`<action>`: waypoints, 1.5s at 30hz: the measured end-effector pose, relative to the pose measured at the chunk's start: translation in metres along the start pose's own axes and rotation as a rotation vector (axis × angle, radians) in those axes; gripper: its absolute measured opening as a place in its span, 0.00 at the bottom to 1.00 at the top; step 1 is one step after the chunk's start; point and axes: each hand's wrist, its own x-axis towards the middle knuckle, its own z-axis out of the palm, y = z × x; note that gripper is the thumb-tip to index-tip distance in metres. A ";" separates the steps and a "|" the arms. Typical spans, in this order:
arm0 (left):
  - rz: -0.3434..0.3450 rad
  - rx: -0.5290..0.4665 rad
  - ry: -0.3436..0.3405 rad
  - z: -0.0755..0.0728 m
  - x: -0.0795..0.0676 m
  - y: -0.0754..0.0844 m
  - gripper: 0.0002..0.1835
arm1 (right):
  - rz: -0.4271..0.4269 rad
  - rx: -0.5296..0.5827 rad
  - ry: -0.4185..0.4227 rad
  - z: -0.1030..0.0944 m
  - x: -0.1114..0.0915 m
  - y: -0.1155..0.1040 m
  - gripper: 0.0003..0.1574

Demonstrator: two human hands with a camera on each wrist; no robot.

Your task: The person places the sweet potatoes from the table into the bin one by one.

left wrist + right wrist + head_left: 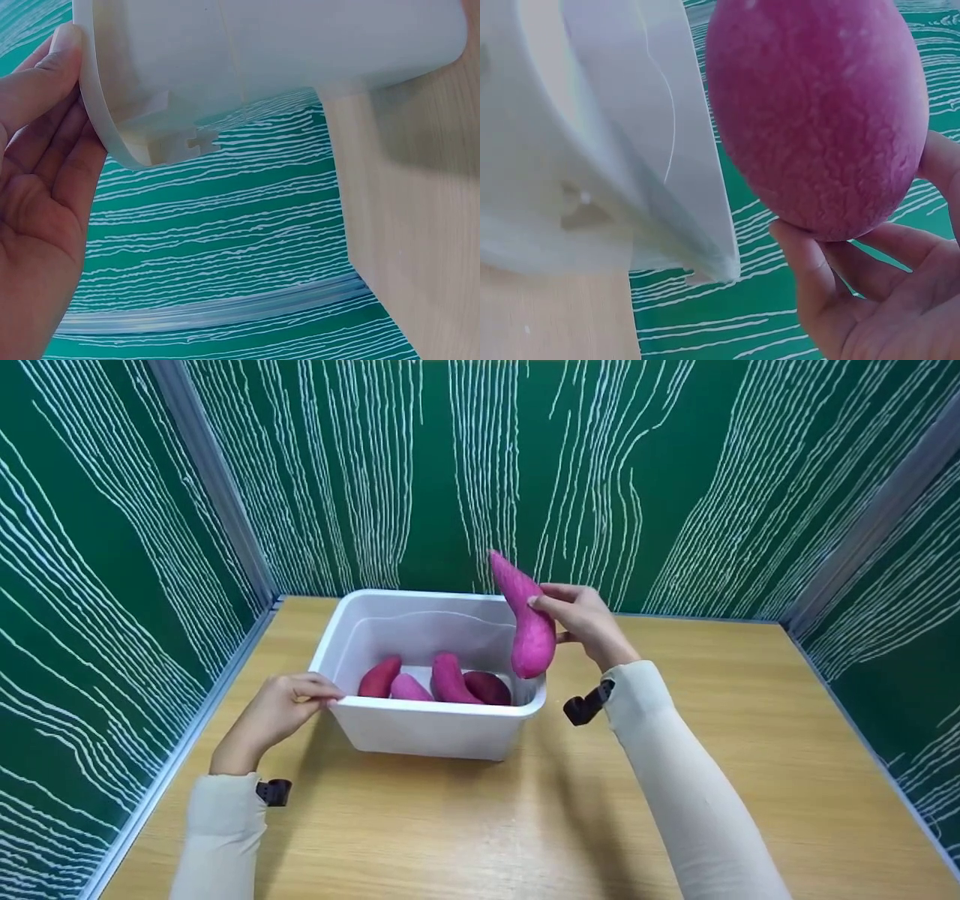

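My right hand (589, 622) holds a long pink sweet potato (531, 626) between thumb and fingers, its thin end pointing up. It is raised at the right rim of a white plastic bin (431, 733). In the right wrist view the sweet potato's rounded end (817, 120) is beside the bin wall, with fingertips against it. My left hand (274, 709) pinches the bin's rim at the near left corner; the left wrist view has the thumb on the rim (88, 67) and the fingers behind it. Inside lie several sweet potatoes, including a red one (380, 679) and a curved magenta one (451, 679).
The bin stands on a wooden table (720, 720). Green walls (435, 472) with white wavy lines enclose the back and sides, joined by metal corner posts (217, 472). Dark wrist cameras (589, 703) sit on both sleeves.
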 end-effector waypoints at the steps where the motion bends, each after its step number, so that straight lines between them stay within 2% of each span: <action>1: -0.003 0.000 -0.001 0.000 0.000 0.000 0.11 | -0.003 -0.003 -0.004 0.002 0.000 -0.001 0.36; 7: 0.000 0.010 0.002 0.000 0.000 -0.001 0.12 | -0.017 -0.025 -0.025 0.010 0.002 -0.005 0.36; 14: 0.048 0.024 0.017 0.001 0.001 -0.003 0.11 | -0.004 -0.006 -0.035 0.018 0.006 -0.005 0.34; 33: 0.012 -0.001 -0.003 0.001 0.001 -0.001 0.12 | -0.014 -0.086 -0.096 0.037 0.009 0.000 0.33; 45: 0.019 0.021 0.024 0.001 0.000 -0.002 0.11 | -0.006 -0.105 -0.152 0.042 0.009 0.002 0.30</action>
